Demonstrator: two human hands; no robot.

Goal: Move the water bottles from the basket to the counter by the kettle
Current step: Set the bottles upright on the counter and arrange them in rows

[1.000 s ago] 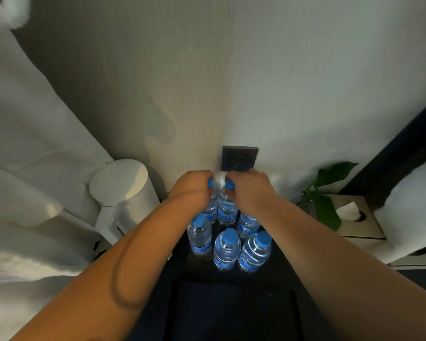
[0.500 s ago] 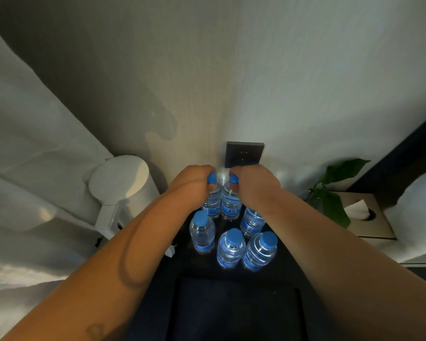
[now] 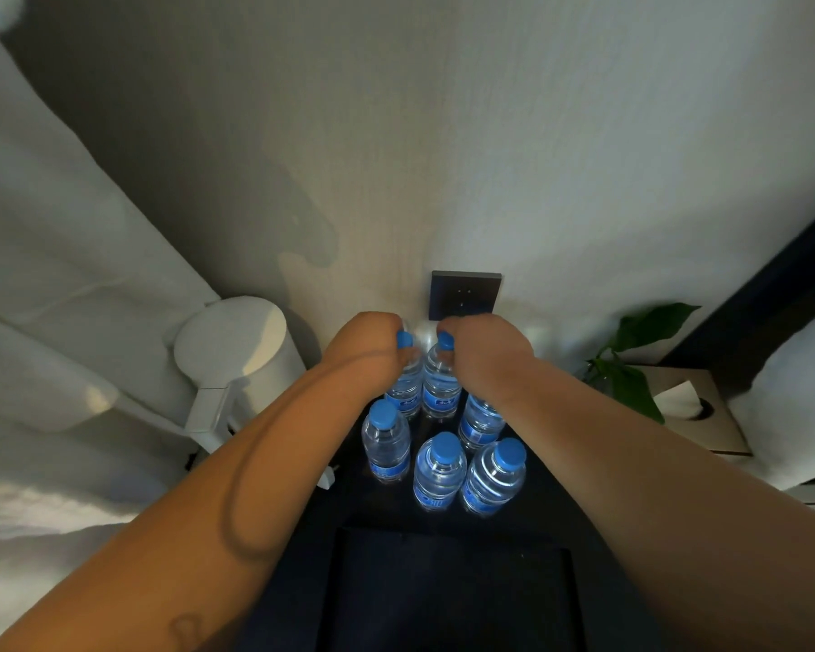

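Several clear water bottles with blue caps stand upright on the dark counter (image 3: 542, 482), to the right of the white kettle (image 3: 236, 355). My left hand (image 3: 365, 343) grips the cap end of the back-left bottle (image 3: 405, 392). My right hand (image 3: 483, 350) grips the cap end of the back-middle bottle (image 3: 441, 390). Both held bottles stand close to the wall, side by side. Three bottles stand free in front: one on the left (image 3: 386, 442), one in the middle (image 3: 439, 470), one on the right (image 3: 494, 475). Another bottle (image 3: 478, 421) is partly hidden under my right forearm. The dark basket (image 3: 339, 581) lies nearest me, its inside too dark to read.
A dark wall socket (image 3: 464, 294) sits just behind my hands. A green plant (image 3: 636, 360) and a tissue box (image 3: 697, 411) stand at the right. White fabric (image 3: 43, 322) fills the left side, behind the kettle.
Both hands have stayed on the two back bottles' caps with hardly any motion. The view has shifted a little.
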